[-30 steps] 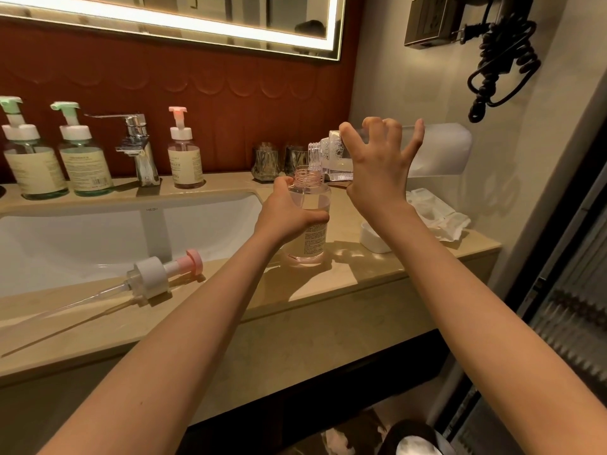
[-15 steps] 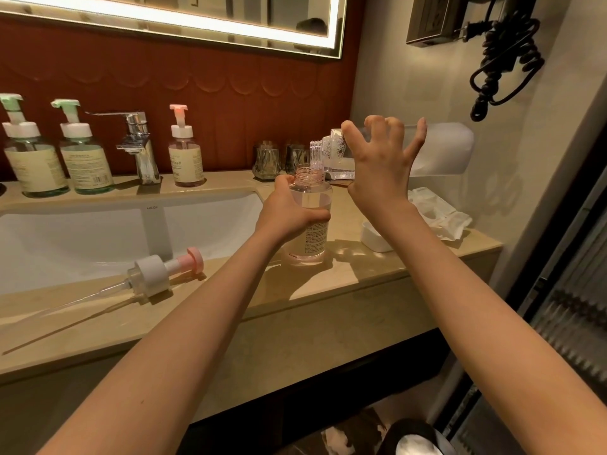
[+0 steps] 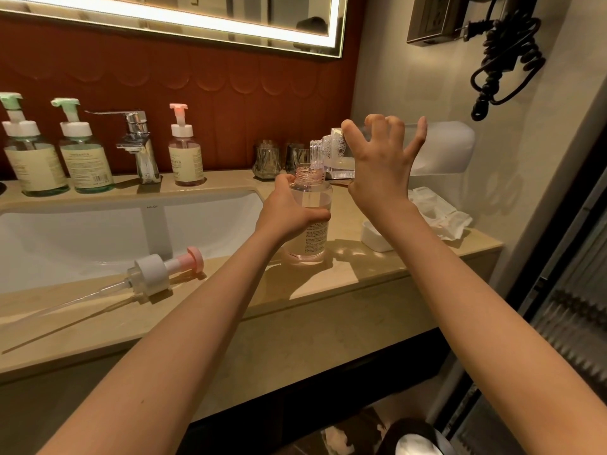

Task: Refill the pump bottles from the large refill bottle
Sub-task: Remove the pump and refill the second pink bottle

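An uncapped clear pump bottle [image 3: 310, 231] with pinkish liquid stands on the beige counter [image 3: 354, 267]. My left hand [image 3: 289, 211] grips its body. My right hand [image 3: 382, 159] holds the large translucent refill bottle [image 3: 440, 147] on its side, its threaded mouth just above the open neck. Bubbles show inside the refill bottle near its shoulder. The bottle's removed pink-and-white pump head [image 3: 157, 274] lies on the counter's front strip, its long tube pointing left.
Behind the white sink [image 3: 98, 234] stand two green-pump bottles [image 3: 33, 159] [image 3: 82, 156], a chrome tap [image 3: 138, 142] and a pink-pump bottle [image 3: 184, 152]. Two glass tumblers [image 3: 266, 159], a white cap [image 3: 374, 238] and a plastic packet [image 3: 433, 211] sit on the right. A coiled black cord [image 3: 505, 60] hangs on the wall.
The refill bottle's mouth has tipped slightly lower over the open neck. Both hands have kept their grips and barely moved.
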